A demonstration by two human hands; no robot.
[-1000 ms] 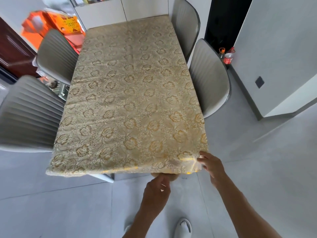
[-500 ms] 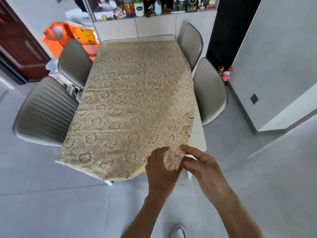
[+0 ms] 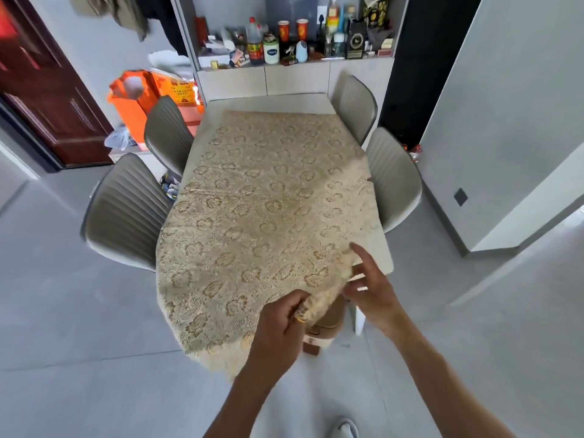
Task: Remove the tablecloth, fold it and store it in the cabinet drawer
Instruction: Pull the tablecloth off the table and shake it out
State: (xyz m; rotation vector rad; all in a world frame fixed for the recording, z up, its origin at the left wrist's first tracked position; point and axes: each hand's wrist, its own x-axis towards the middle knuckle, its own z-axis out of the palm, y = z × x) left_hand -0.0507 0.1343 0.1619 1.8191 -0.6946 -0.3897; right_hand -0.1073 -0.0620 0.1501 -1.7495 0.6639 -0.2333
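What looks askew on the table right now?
The tablecloth sits skewed, baring the table along its far edge and right corner. The left hand grips its bunched near corner, so that fits the removal.
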